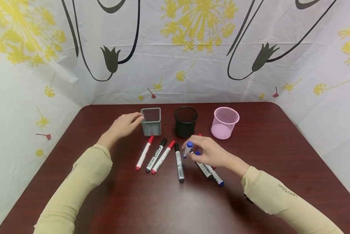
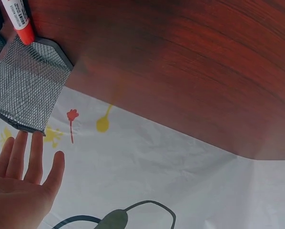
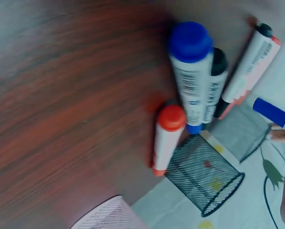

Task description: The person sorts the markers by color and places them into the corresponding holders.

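My right hand [image 1: 208,151] pinches a blue-capped whiteboard marker [image 1: 188,149], held tilted above the table, its blue end up. In the right wrist view that marker [image 3: 271,112] shows at the right edge. Beneath the right hand lie another blue marker [image 1: 216,176], a black marker [image 1: 203,169] and a mostly covered red marker [image 3: 169,136]. My left hand [image 1: 123,126] is at the grey square mesh pen holder [image 1: 151,128], its fingertips right at the rim. Fairly straight, spread fingers show on that hand [image 2: 25,183] in the left wrist view.
Left of the right hand lie a black marker [image 1: 179,164], a red marker [image 1: 164,156], another black marker [image 1: 156,155] and another red marker [image 1: 144,152]. Behind them stand a round black mesh holder [image 1: 185,128] and a pink one [image 1: 221,130]. A patterned sheet [image 1: 175,87] hangs beyond the table.
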`<state>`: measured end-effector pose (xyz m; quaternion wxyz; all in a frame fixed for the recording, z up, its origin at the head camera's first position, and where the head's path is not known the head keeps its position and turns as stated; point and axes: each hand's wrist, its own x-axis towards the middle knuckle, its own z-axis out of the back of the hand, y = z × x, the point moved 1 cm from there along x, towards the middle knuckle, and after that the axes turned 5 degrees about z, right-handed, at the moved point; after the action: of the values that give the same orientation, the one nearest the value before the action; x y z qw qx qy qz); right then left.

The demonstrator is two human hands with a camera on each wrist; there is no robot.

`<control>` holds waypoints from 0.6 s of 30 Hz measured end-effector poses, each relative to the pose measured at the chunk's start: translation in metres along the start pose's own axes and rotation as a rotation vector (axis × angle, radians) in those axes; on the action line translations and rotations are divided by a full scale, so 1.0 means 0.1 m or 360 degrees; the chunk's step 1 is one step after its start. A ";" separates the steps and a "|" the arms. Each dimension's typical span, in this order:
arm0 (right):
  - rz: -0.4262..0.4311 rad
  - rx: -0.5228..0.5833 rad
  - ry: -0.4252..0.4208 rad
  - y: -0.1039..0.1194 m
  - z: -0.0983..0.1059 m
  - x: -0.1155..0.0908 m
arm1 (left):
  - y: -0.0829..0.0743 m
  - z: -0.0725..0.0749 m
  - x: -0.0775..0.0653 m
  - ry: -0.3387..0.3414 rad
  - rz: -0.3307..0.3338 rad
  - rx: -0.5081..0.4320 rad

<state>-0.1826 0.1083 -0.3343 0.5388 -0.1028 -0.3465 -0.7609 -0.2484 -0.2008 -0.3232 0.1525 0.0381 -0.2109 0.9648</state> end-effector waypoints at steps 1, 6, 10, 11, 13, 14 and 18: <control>-0.0029 0.0041 -0.0028 0.03 0.02 0.02 | 0.00 0.00 0.00 0.0005 -0.0002 -0.0001; -0.0134 0.0212 -0.0145 0.28 0.13 0.16 | 0.00 0.01 0.01 0.0020 0.0006 -0.0003; -0.0231 0.0271 -0.0195 0.43 0.23 0.27 | 0.00 0.01 0.03 0.0027 0.0014 0.0000; -0.0261 0.0282 -0.0207 0.44 0.24 0.29 | 0.00 0.01 0.03 0.0027 0.0015 0.0001; -0.0304 0.0301 -0.0240 0.45 0.26 0.32 | 0.01 0.01 0.03 0.0028 0.0016 0.0001; -0.0318 0.0320 -0.0260 0.44 0.26 0.33 | 0.01 0.01 0.03 0.0031 0.0016 -0.0002; -0.0313 0.0344 -0.0359 0.30 0.24 0.36 | 0.01 0.02 0.03 0.0038 0.0019 -0.0023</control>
<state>-0.1753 0.0913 -0.2854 0.4275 -0.0948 -0.4929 -0.7519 -0.2513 -0.2013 -0.3216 0.1496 0.0241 -0.2162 0.9645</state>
